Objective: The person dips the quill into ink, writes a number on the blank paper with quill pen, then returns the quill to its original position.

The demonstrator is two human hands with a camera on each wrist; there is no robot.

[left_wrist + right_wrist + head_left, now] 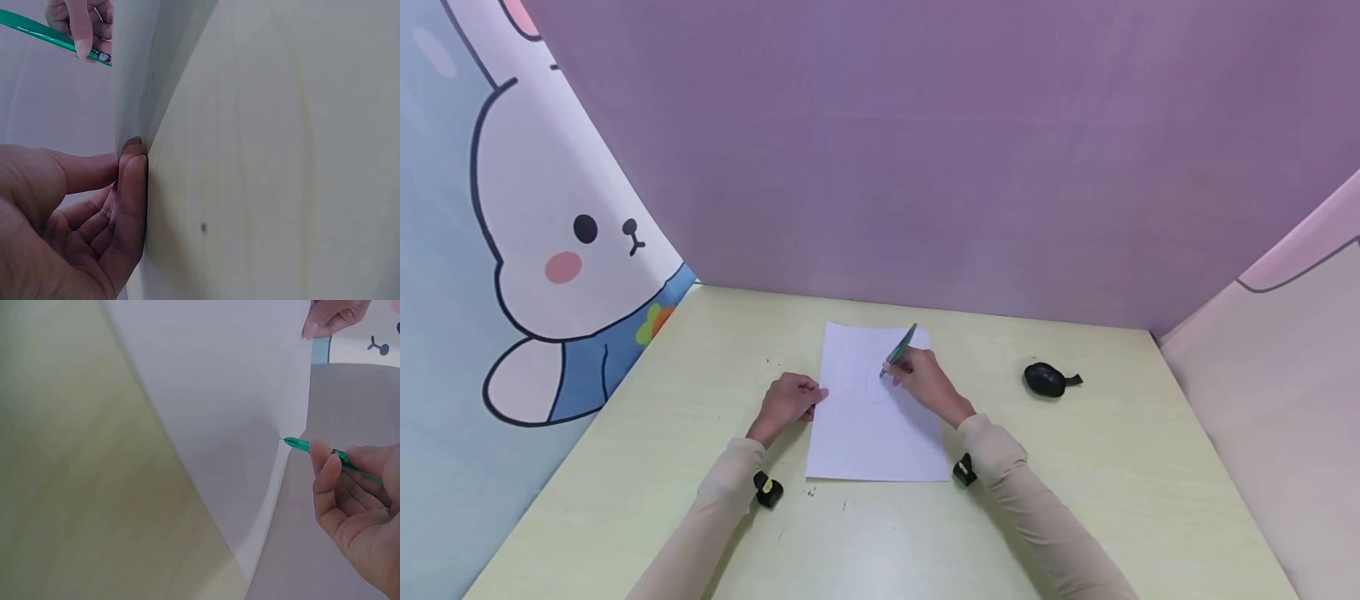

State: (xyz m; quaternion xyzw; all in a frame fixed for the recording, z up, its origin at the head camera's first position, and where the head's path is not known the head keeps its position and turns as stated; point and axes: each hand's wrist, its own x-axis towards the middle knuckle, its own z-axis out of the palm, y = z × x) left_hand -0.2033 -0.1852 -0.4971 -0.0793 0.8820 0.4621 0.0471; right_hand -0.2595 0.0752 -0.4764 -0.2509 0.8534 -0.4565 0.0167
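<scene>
A white sheet of paper (pixel 865 442) lies on the table, with a faint thin curved outline drawn on its upper middle. My right hand (pixel 927 385) grips a slim green pen (pixel 901 343) between thumb and fingers. In the right wrist view the fine tip of the pen (pixel 296 444) meets the paper (pixel 206 394), and the right hand (pixel 362 512) is curled around the barrel. At the sheet's left edge is my left hand (pixel 787 401). The left wrist view has that hand (pixel 81 219) pinching the paper's edge between thumb and fingers.
A black rounded object with a short strap (pixel 1045 380) sits on the table (pixel 1120 467) to the right of the paper. Small black devices (pixel 768 490) are worn at both wrists. A purple wall (pixel 880 167) stands behind, with a rabbit-printed panel (pixel 542 208) at left.
</scene>
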